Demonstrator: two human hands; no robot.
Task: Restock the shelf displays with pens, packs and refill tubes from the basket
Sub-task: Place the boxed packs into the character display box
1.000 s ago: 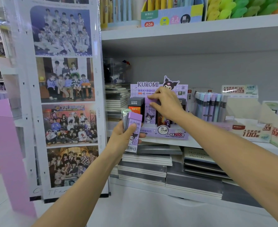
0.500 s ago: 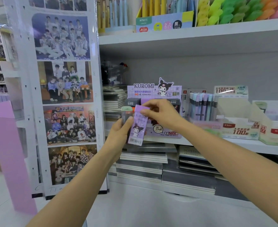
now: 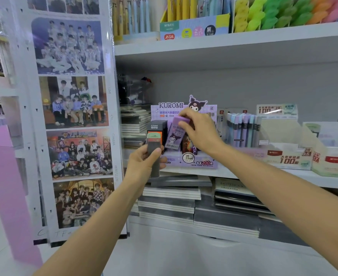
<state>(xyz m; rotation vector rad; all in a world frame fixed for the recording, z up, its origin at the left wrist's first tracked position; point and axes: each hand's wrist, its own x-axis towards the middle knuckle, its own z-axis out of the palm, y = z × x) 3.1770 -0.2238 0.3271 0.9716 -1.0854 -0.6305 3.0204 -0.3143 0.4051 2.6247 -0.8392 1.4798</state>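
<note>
A purple pack point(image 3: 175, 134) was held tilted over the Kuromi display point(image 3: 194, 163), pinched at its top by the fingers of the right hand point(image 3: 201, 132). Just left and nearer, a dark pack point(image 3: 154, 152) was gripped upright in the curled fingers of the left hand point(image 3: 142, 166). The display was set on a shelf point(image 3: 263, 176), with tubes point(image 3: 241, 132) to its right and notebooks point(image 3: 170, 198) stacked below.

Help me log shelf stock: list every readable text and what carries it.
"KUROMI": purple display box header.
"2B 0.5mm": its front.
"200": its front.
"ULTRAMAN": black pack inside it.
"100": white display box.
"LOVE": photo poster edge.
"YOU": same.
"CAMERA": same.
Small print elsewhere: too blurred.
</note>
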